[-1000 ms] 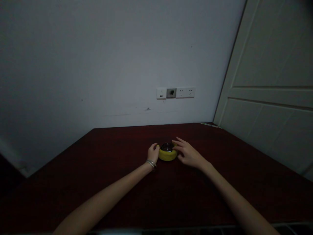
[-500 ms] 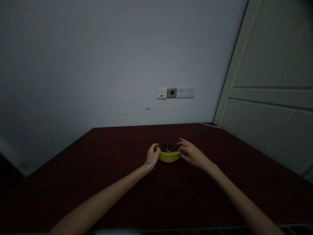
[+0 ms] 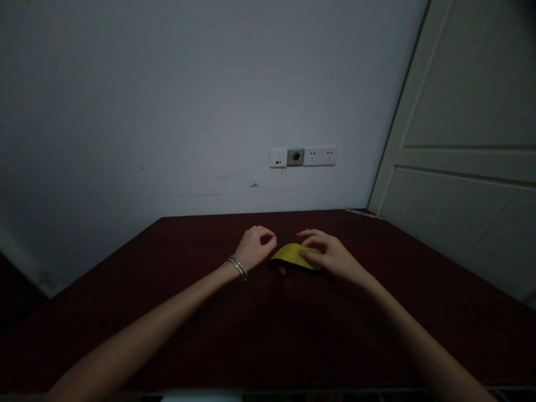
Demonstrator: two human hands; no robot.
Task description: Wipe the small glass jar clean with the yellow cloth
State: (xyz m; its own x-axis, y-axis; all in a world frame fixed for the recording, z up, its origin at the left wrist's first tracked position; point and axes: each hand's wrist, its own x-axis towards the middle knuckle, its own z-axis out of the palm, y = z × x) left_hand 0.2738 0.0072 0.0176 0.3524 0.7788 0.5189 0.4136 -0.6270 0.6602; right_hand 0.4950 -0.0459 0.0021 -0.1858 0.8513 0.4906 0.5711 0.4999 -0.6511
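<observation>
On a dark red counter (image 3: 201,346), a yellow flexible piece (image 3: 291,253) with a dark underside arched up near the middle, between two bare hands. The right hand (image 3: 335,258) gripped its right end, thumb on top. The left hand (image 3: 254,248), bracelets (image 3: 238,268) at the wrist, was just beyond the left end, thumb and fingertips curled together with nothing visible between them. Since the piece looked soft, a light, steady right-hand pinch seemed best, with the left hand near enough to guide the loose end without creasing it. Half a second earlier, the left hand had held that end, and the piece had curved before a dark, glassy round object, which was no longer visible, perhaps hidden behind the arch.
</observation>
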